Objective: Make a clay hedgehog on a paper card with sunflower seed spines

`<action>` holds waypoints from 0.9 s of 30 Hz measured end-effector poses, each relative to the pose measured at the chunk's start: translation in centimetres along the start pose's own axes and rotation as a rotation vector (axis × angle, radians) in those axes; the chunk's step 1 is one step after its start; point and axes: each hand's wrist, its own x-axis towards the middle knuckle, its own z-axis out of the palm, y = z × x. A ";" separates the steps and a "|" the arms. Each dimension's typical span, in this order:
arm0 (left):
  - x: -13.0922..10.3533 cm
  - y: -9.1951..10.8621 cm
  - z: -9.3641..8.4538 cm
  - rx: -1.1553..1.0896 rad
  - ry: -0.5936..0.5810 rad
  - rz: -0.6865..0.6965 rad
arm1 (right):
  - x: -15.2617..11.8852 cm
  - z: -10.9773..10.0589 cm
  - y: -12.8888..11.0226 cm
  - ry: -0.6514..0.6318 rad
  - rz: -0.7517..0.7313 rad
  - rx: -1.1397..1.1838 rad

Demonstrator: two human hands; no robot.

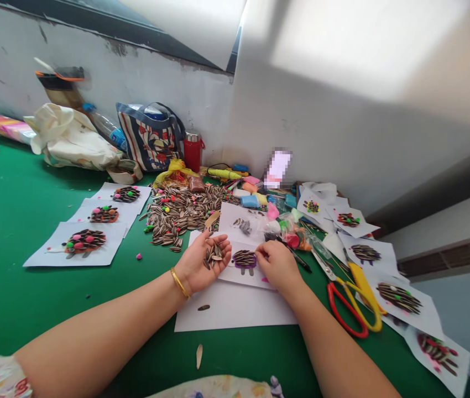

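Observation:
My left hand [196, 266], palm up and cupped, holds several striped sunflower seeds [213, 255]. Close by on its right, a small white card [265, 279] carries a hedgehog figure [245, 258] with purple edging, grey feet and seeds laid across its body. My right hand [281, 265] is at the figure's right edge, thumb and fingertips pinched together; whatever is between them is too small or hidden to make out. Under the card lies a larger white sheet [235, 309], with one loose seed [204, 307] on it.
A heap of sunflower seeds [181, 213] lies beyond my left hand. Red-and-yellow scissors [353, 307] rest at right. Finished hedgehog cards [113, 235] lie on both sides of the green table [31, 309]. Bags [152, 135], a red flask [192, 152] and coloured clay [249, 201] stand or lie along the wall.

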 end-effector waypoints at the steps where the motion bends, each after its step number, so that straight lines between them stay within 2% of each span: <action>1: 0.0 0.0 0.0 0.003 0.001 0.000 | 0.0 0.0 0.0 -0.001 -0.011 -0.015; 13: 0.1 0.0 -0.1 0.004 -0.014 -0.004 | -0.2 0.4 0.0 -0.006 -0.064 -0.113; 20: -0.1 0.0 0.0 0.007 -0.029 -0.018 | -0.3 -0.4 0.1 0.003 -0.081 -0.065; 25: -0.6 -0.3 0.1 0.028 -0.104 -0.084 | -0.9 -1.2 -2.1 0.122 -0.210 0.069; 27: -0.7 -0.6 0.1 0.051 -0.140 -0.102 | -1.4 -1.0 -3.5 0.113 -0.286 0.116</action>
